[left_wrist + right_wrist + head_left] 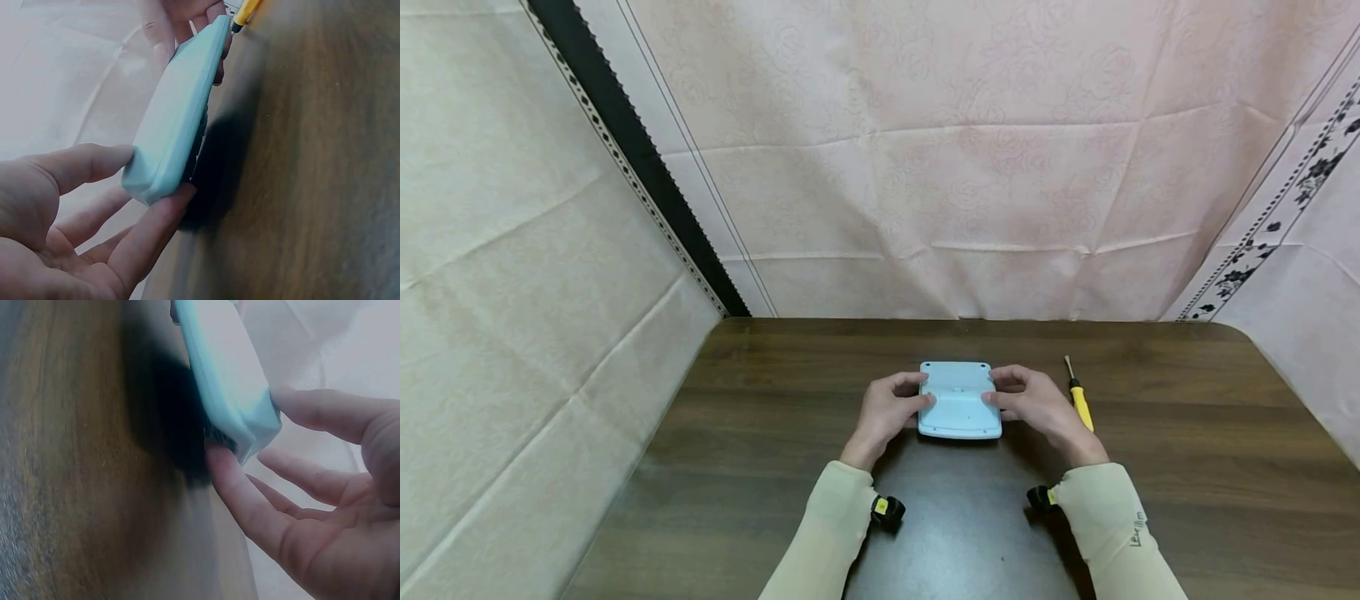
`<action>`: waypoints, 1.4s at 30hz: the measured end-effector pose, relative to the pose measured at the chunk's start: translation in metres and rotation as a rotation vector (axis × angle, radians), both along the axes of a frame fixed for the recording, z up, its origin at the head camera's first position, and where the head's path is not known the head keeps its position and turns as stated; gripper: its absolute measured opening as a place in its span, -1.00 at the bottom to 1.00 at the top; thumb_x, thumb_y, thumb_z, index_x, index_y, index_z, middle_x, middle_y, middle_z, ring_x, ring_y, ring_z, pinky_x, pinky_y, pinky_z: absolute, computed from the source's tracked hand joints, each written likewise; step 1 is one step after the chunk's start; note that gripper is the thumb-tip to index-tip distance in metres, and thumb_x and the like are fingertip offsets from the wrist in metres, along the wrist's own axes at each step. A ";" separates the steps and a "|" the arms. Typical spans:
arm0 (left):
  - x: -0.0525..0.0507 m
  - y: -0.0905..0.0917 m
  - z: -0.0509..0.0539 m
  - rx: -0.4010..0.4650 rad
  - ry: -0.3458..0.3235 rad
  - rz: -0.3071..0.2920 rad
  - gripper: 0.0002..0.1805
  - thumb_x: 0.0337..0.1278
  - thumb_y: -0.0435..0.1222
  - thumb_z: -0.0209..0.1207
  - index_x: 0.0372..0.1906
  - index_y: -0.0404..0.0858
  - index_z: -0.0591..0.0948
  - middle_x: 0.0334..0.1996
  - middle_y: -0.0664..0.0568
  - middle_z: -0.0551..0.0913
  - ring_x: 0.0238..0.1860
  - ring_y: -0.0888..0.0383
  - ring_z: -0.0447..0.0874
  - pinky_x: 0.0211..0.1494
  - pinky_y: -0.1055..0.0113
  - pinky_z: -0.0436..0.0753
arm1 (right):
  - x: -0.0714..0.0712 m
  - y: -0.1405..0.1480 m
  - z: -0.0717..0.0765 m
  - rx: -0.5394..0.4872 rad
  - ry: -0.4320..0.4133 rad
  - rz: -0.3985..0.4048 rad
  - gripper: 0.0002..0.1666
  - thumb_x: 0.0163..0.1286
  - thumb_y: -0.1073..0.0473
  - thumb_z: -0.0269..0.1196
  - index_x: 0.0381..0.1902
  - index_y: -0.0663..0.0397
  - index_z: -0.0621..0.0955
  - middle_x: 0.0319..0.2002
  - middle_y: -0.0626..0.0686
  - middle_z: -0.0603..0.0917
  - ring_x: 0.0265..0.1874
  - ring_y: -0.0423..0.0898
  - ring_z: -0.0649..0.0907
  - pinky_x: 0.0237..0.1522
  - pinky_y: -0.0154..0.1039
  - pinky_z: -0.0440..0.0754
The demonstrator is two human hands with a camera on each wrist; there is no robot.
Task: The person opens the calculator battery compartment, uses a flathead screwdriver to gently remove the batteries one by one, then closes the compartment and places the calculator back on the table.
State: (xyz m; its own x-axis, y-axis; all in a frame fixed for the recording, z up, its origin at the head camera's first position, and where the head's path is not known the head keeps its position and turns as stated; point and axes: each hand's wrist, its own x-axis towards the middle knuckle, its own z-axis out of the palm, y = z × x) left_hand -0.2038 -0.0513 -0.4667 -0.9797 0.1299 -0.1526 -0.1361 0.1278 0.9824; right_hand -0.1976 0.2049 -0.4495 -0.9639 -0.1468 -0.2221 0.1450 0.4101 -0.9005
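Observation:
A light blue calculator is held face down just above the table, its back with small screw holes turned up. Dark keys show along its underside in the left wrist view, and its shadow falls on the wood below. At its left edge my left hand grips it, thumb on the back and fingers beneath. My right hand pinches the opposite edge the same way. To the right of that hand lies a screwdriver with a yellow and black handle, its metal tip pointing away from me.
The dark wooden table has rounded far corners. Pale patterned cloth hangs behind it, and more cloth covers both sides. Black wrist cameras sit at the cuffs of the light sleeves.

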 end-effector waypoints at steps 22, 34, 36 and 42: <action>0.003 0.004 -0.003 -0.122 0.034 0.000 -0.53 0.23 -0.37 0.48 0.25 -0.18 0.74 0.27 -0.11 0.65 -0.17 0.11 0.78 -0.17 0.20 0.80 | 0.002 -0.004 -0.002 0.121 0.030 0.031 -0.41 0.49 0.17 0.41 0.38 0.27 0.54 0.39 0.38 0.50 0.22 0.24 0.58 0.13 0.04 0.69; 0.003 0.004 -0.004 -0.151 0.045 0.017 -0.54 0.21 -0.38 0.49 0.23 -0.17 0.76 0.25 -0.09 0.68 -0.14 0.14 0.80 -0.16 0.23 0.79 | 0.001 -0.004 -0.002 0.143 0.029 0.027 -0.41 0.48 0.18 0.42 0.38 0.24 0.56 0.38 0.38 0.51 0.11 0.17 0.64 0.05 -0.01 0.72; 0.002 0.004 -0.004 -0.157 0.054 0.017 -0.53 0.21 -0.39 0.49 0.23 -0.18 0.75 0.23 -0.10 0.69 -0.12 0.14 0.80 -0.17 0.22 0.79 | 0.000 -0.004 -0.001 0.144 0.025 0.026 -0.42 0.48 0.20 0.41 0.37 0.26 0.56 0.36 0.39 0.51 0.04 0.13 0.67 0.01 -0.05 0.74; 0.002 0.004 -0.003 -0.188 0.077 0.007 -0.53 0.20 -0.41 0.50 0.23 -0.20 0.75 0.21 -0.10 0.70 -0.08 0.15 0.79 -0.17 0.24 0.80 | 0.001 -0.005 -0.001 0.149 0.021 0.021 -0.43 0.48 0.22 0.41 0.37 0.27 0.56 0.36 0.39 0.51 -0.03 0.08 0.68 -0.03 -0.06 0.75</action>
State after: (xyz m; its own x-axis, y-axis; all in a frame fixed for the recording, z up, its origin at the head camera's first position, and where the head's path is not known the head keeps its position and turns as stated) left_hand -0.2014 -0.0471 -0.4698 -0.9903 0.0991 -0.0976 -0.0626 0.3091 0.9490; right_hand -0.1970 0.2002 -0.4508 -0.9656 -0.1342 -0.2228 0.1167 0.5422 -0.8321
